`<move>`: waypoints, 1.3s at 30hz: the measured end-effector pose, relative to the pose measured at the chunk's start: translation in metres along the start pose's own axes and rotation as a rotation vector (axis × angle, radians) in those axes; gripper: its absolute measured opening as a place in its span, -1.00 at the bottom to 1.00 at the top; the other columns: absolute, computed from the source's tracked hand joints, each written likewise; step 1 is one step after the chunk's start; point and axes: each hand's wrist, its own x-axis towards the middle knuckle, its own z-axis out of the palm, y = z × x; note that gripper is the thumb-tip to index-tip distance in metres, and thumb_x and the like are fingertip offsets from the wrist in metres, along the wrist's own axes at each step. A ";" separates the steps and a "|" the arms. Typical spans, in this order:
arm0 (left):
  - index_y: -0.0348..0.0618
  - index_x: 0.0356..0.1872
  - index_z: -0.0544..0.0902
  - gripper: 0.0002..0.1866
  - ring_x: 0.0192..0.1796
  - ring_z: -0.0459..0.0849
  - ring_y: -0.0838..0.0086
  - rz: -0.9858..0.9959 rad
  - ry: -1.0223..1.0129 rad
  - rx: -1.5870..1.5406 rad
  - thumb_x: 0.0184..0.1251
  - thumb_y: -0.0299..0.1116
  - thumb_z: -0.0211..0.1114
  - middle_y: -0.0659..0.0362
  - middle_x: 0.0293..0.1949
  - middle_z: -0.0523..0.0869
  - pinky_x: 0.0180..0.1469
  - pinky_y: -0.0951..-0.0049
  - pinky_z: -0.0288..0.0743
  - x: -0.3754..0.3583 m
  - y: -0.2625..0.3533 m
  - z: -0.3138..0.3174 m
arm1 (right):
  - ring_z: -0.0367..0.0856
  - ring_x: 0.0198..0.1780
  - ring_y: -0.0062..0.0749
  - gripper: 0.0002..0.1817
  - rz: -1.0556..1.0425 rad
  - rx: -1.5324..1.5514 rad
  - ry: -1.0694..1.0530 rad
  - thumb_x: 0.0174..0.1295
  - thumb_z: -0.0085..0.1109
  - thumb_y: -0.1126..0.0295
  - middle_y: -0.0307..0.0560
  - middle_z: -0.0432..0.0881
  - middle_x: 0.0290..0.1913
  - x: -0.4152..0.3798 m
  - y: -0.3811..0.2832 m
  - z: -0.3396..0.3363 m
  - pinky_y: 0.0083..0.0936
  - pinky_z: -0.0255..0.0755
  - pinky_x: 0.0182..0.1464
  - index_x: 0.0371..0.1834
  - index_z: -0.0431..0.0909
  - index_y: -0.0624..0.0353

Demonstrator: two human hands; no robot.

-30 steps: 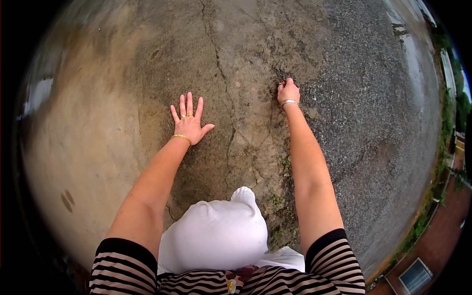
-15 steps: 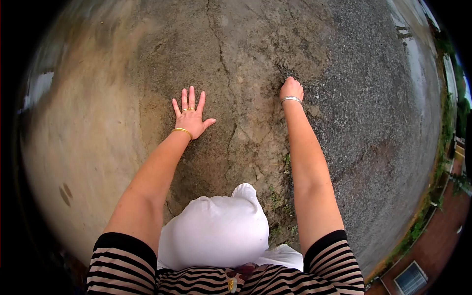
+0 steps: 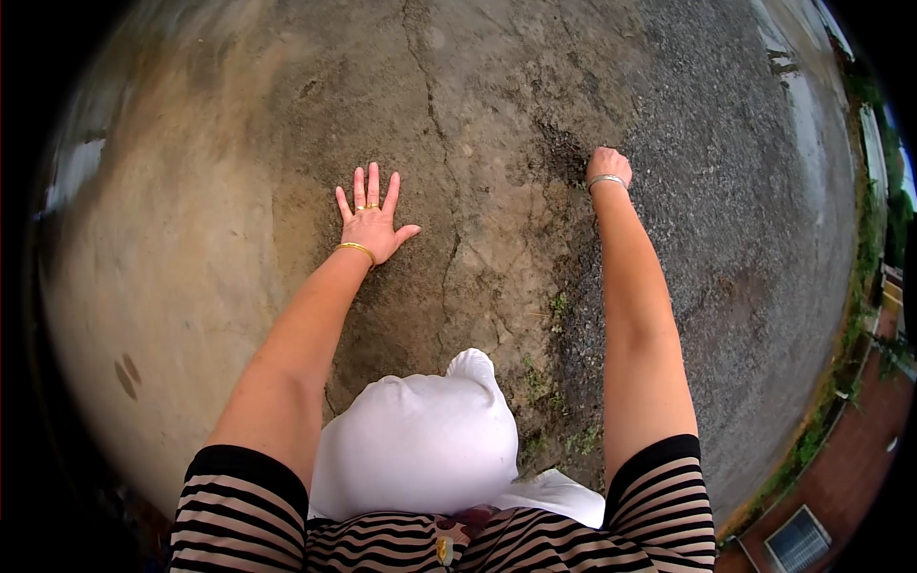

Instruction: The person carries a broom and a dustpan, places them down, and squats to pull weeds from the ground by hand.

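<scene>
Over the cracked concrete, my left hand [image 3: 370,218] is stretched out flat with its fingers and thumb spread, back of the hand up. It wears a gold ring and a gold bangle [image 3: 355,250], and nothing is in it. My right hand [image 3: 609,167] is closed in a fist where the concrete borders the dark gravel. A silver bracelet [image 3: 609,180] circles that wrist. No object shows in the fist, though its underside is hidden from me. Both arms reach forward, out of short striped sleeves.
Below me, white trousers [image 3: 420,444] show at a bent knee. A long crack runs through the concrete [image 3: 382,315]. Small weeds [image 3: 540,382] grow along its edge with the gravel [image 3: 726,239]. Far right lie a grassy strip [image 3: 800,458] and reddish paving [image 3: 860,468].
My right fist has moved to the right, away from my left hand. The left hand has stayed nearly in place, still spread. My knee has shifted slightly.
</scene>
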 end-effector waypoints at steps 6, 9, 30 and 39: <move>0.06 0.48 -0.24 -0.02 0.50 -0.55 0.09 0.010 0.039 0.019 0.23 0.31 0.01 -0.01 0.48 -0.46 0.38 -0.19 -0.57 0.000 0.000 0.004 | 0.61 -0.09 0.00 -0.73 -0.030 0.239 -0.028 0.04 0.12 0.32 0.12 0.66 -0.19 -0.013 0.096 0.014 -0.22 0.48 -0.01 -0.17 0.59 0.10; 0.13 0.48 -0.27 -0.03 0.49 -0.61 0.15 -0.019 -0.004 0.028 0.23 0.32 0.00 0.05 0.48 -0.50 0.39 -0.14 -0.62 0.001 0.002 0.002 | 0.60 -0.08 0.01 -0.73 -0.042 0.461 0.005 0.04 0.15 0.28 0.10 0.65 -0.17 -0.037 0.073 0.031 -0.21 0.48 -0.01 -0.17 0.58 0.04; 0.07 0.48 -0.26 -0.01 0.50 -0.53 0.08 -0.002 0.053 0.050 0.22 0.31 0.04 -0.01 0.48 -0.45 0.38 -0.19 -0.55 0.002 -0.001 0.009 | 0.56 -0.15 0.06 -0.85 -0.056 0.428 0.241 0.09 0.11 0.43 0.12 0.53 -0.23 -0.044 -0.004 0.063 -0.11 0.49 -0.14 -0.28 0.46 0.17; 0.13 0.48 -0.28 -0.01 0.50 -0.56 0.14 -0.021 0.014 0.039 0.21 0.34 0.01 0.05 0.48 -0.48 0.40 -0.13 -0.60 0.000 0.002 0.006 | 0.59 -0.16 0.06 -0.81 0.168 0.581 0.294 0.07 0.15 0.36 0.13 0.60 -0.26 -0.063 0.052 0.069 -0.16 0.47 -0.09 -0.30 0.47 0.21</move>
